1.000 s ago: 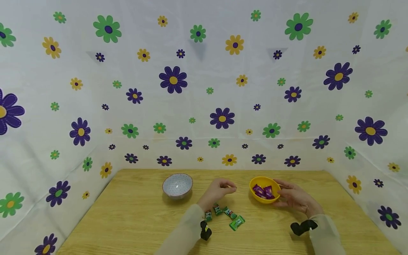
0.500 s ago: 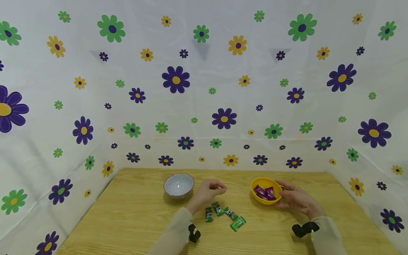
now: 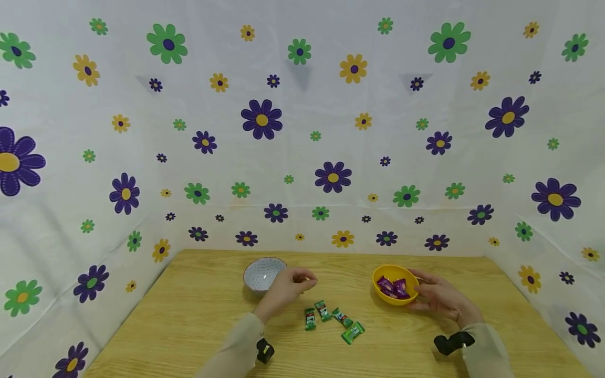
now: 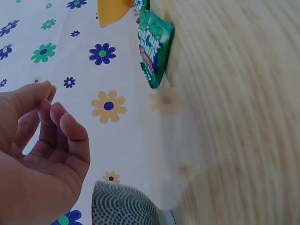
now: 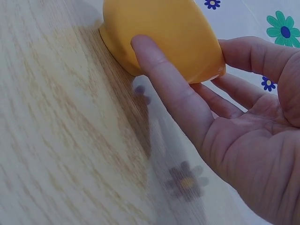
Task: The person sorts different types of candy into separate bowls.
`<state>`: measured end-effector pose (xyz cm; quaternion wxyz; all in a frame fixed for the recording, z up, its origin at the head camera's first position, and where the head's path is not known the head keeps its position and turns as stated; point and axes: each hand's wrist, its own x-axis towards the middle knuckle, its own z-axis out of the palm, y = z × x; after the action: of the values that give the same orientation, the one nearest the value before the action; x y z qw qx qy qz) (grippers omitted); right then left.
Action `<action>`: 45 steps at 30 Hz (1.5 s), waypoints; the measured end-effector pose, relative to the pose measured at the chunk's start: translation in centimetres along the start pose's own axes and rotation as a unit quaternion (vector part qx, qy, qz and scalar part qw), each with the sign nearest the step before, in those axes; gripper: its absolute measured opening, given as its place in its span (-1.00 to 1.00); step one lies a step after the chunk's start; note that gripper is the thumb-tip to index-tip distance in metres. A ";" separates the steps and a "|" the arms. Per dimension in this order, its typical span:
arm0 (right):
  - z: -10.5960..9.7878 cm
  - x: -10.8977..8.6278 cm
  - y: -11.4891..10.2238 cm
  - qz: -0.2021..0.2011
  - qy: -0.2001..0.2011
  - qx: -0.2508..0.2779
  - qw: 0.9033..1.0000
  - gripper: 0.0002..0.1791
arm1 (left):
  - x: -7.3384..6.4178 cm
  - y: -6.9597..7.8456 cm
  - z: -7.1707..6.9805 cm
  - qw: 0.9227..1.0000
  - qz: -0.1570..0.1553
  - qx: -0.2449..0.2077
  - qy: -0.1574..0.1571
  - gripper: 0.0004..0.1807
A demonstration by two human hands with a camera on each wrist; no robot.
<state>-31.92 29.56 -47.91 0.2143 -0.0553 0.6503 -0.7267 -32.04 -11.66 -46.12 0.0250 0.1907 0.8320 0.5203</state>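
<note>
Fingers loosely curled, left hand near patterned bowl; my right hand grips yellow bowl toward bench's back edge.

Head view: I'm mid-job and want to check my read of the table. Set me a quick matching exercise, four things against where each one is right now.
Things:
1. patterned bowl
2. green packets
3. yellow bowl
4. purple packets

Places:
A. lying loose on the table
B. inside the yellow bowl
C. partly hidden behind the left hand
D. held by the right hand

Pairs: 1-C; 2-A; 3-D; 4-B
</note>
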 end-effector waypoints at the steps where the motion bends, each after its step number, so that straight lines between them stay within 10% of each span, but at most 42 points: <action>1: 0.0 0.0 0.0 0.000 0.002 0.001 1.000 -0.25 | -0.2 -0.2 -0.2 1.000 0.002 0.006 0.008 -0.87; 13: -0.1 0.0 0.1 0.003 0.003 0.008 1.000 -0.24 | -1.5 -0.8 -2.1 0.985 0.006 0.028 0.168 -0.91; 21: 0.0 0.0 -0.2 0.000 0.004 0.003 1.000 -0.25 | -1.6 -2.0 -4.6 0.978 -0.024 0.004 0.208 -0.86; 30: -0.2 0.0 0.1 -0.006 -0.003 0.011 1.000 -0.25 | -2.2 -3.0 -6.9 0.948 -0.090 0.025 0.305 -0.78; 45: -0.1 -0.4 0.1 -0.002 -0.002 0.014 1.000 -0.26 | -2.7 -4.8 -8.4 0.938 -0.145 -0.024 0.313 -0.67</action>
<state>-31.58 29.76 -47.97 0.2143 -0.0549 0.6395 -0.7363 -32.96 -21.60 -46.86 -0.1568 -0.1051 0.8035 0.5646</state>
